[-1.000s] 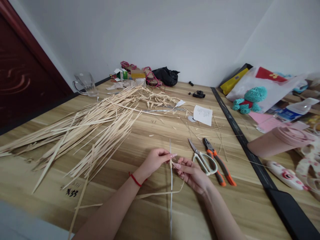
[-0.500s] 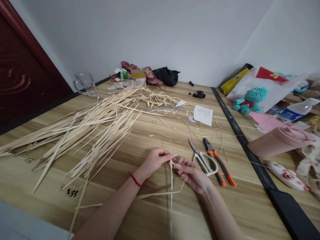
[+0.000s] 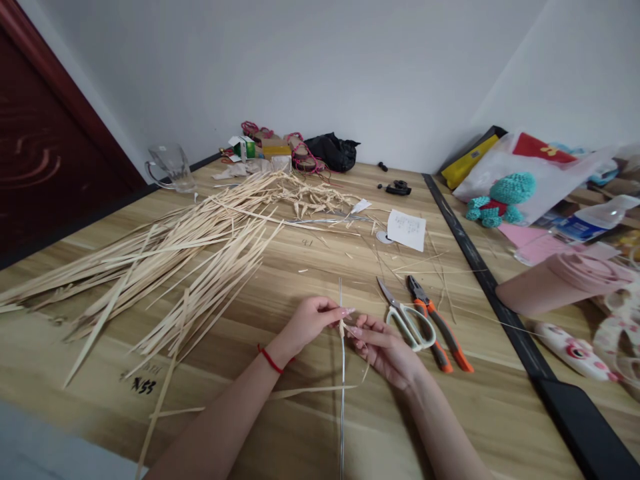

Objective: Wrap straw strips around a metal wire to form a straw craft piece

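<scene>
A thin metal wire (image 3: 343, 407) stands out lengthwise in front of me, running from the near edge up past my hands. My left hand (image 3: 317, 319), with a red string at the wrist, pinches the wire near its upper part. Just below those fingertips, a pale straw strip (image 3: 343, 329) is wound in a small knot around the wire. My right hand (image 3: 383, 347) pinches the strip's loose end close to the knot, thumb against fingers. Another length of pale strip (image 3: 315, 391) lies across the table under the wire.
Scissors (image 3: 410, 323) and orange-handled pliers (image 3: 440, 327) lie right of my right hand. Bundles of straw strips (image 3: 200, 267) spread over the left. A written note (image 3: 407, 231) and braided straw pieces (image 3: 315, 199) lie farther back. A glass mug (image 3: 173, 168) stands back left; a pink roll (image 3: 560, 283) sits right.
Both hands stay almost in place at the knot. The strip's tail below my right hand has shifted slightly and now hangs apart from the strip lying across the table.
</scene>
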Demonstrator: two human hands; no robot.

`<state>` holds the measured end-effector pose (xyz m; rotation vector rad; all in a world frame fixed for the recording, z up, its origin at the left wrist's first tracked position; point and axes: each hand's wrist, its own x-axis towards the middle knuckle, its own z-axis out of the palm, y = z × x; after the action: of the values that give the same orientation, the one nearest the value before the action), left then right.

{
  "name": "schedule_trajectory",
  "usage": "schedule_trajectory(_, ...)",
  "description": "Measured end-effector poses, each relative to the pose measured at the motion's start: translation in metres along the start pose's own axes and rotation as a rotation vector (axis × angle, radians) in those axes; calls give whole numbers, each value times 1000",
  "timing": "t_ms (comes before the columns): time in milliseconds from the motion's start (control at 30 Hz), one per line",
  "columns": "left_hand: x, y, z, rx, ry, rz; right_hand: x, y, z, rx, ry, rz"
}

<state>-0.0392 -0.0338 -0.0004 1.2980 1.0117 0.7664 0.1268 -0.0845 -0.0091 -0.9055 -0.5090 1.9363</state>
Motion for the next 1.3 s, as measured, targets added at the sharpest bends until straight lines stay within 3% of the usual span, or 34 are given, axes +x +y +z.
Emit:
schedule_trajectory(233, -2, 5, -2, -90, -46, -27, -4, -4, -2, 20, -15, 32)
schedule_trajectory(500, -1, 1, 1, -55, 0, -1, -5, -4, -4, -79, -10, 83)
schedule_trajectory(1300, 0, 0, 3, -46, -19, -1, -2, -3, -5, -99, 5, 86)
